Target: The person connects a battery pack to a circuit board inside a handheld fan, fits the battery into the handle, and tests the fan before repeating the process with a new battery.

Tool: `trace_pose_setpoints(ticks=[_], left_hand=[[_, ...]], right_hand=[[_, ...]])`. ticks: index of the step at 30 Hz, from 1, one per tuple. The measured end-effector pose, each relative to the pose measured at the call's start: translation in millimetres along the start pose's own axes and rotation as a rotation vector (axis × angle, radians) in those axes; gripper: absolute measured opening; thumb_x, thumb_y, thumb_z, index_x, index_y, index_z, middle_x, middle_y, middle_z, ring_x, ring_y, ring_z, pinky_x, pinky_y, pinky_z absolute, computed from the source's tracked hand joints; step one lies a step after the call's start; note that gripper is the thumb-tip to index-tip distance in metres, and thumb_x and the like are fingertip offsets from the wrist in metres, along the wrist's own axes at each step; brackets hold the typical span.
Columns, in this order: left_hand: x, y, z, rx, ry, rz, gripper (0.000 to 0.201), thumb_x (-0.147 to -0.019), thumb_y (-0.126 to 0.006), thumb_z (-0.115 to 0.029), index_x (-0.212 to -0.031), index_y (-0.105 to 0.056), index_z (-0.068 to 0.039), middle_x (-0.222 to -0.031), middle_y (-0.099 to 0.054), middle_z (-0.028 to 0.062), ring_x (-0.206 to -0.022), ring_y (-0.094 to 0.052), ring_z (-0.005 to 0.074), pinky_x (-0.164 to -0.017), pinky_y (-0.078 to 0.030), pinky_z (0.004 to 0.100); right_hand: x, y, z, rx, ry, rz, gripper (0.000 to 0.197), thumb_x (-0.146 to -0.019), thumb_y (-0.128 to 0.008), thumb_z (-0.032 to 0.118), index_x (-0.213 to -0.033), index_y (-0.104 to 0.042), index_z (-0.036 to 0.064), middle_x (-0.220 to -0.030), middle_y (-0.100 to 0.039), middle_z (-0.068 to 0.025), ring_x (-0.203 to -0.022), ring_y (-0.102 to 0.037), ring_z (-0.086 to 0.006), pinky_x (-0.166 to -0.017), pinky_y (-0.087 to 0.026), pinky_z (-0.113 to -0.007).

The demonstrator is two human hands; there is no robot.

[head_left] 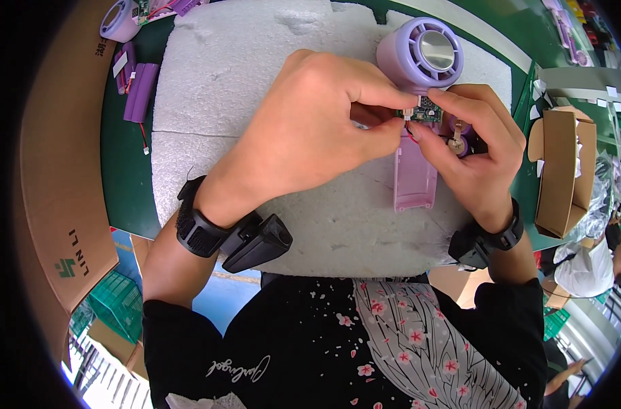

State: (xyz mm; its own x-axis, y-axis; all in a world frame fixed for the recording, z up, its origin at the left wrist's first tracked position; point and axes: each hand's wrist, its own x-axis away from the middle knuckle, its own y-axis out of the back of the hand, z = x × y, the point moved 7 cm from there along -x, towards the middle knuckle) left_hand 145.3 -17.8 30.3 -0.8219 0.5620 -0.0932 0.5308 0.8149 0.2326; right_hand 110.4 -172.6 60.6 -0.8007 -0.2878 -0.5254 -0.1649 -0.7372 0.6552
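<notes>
A small green circuit board [430,111] sits between my two hands, just below the round head of a purple handheld fan [413,58]. My left hand [310,129] has thumb and forefinger closed at the board's left edge, on a small white plug [407,114] with red and black wires. The thumb and forefinger of my right hand [477,140] grip the board from the right. Under the right fingers shows a purple battery pack [458,140] with a metal tab, partly hidden. The fan's open handle shell [415,180] points toward me.
Everything rests on a white foam sheet [208,88] over a green table. Purple battery packs [141,92] with a wire lie at left, another fan [118,22] at far left. Cardboard boxes flank me [58,170]; an open one [563,174] stands right. People sit beyond [590,269].
</notes>
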Motion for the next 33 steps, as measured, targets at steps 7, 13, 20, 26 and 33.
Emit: trace_pose_setpoints(ticks=[7,13,20,26,33], left_hand=[[-1,-1,-4,-0.122,-0.094,-0.034,0.029,-0.079,-0.070,0.009,-0.106,-0.074,0.000,-0.094,-0.071,0.0121,-0.083,-0.070,0.0145,-0.069,-0.056,0.0235],[1,-2,-4,-0.159,-0.118,-0.043,0.028,-0.080,-0.070,0.008,-0.106,-0.074,-0.001,-0.092,-0.071,0.0112,-0.080,-0.069,0.0132,-0.067,-0.055,0.0227],[2,-4,7,0.073,0.090,-0.034,0.030,-0.081,-0.069,0.008,-0.109,-0.073,-0.002,-0.098,-0.070,0.0090,-0.082,-0.067,0.0119,-0.074,-0.056,0.0243],[1,-10,7,0.036,0.131,0.045,0.034,-0.084,-0.066,0.008,-0.117,-0.068,-0.002,-0.106,-0.068,0.0069,-0.091,-0.066,0.0114,-0.082,-0.056,0.0268],[2,-13,7,0.071,0.108,0.077,0.038,-0.086,-0.063,0.009,-0.122,-0.064,-0.002,-0.107,-0.068,0.0059,-0.091,-0.066,0.0120,-0.083,-0.055,0.0277]], right_hand=[[2,-1,-4,-0.038,-0.008,0.018,0.040,-0.066,-0.084,0.000,-0.104,-0.070,0.0004,-0.095,-0.068,-0.0117,-0.078,-0.064,-0.0166,-0.065,-0.049,-0.024],[4,-3,-4,-0.049,-0.087,0.035,0.039,-0.068,-0.084,0.000,-0.104,-0.070,0.0003,-0.094,-0.067,-0.0111,-0.078,-0.063,-0.0145,-0.065,-0.049,-0.023],[4,0,-17,-0.193,-0.354,0.078,0.026,-0.073,-0.082,0.004,-0.096,-0.071,0.0035,-0.084,-0.066,-0.0062,-0.063,-0.059,-0.0107,-0.055,-0.046,-0.022],[4,3,-18,-0.165,-0.389,0.132,0.019,-0.075,-0.079,0.002,-0.091,-0.069,0.0029,-0.080,-0.064,-0.0051,-0.062,-0.058,-0.0098,-0.055,-0.045,-0.022],[-1,3,-11,-0.092,-0.257,0.184,0.019,-0.074,-0.080,0.002,-0.091,-0.070,0.0036,-0.080,-0.063,-0.0053,-0.062,-0.060,-0.0119,-0.054,-0.046,-0.024]])
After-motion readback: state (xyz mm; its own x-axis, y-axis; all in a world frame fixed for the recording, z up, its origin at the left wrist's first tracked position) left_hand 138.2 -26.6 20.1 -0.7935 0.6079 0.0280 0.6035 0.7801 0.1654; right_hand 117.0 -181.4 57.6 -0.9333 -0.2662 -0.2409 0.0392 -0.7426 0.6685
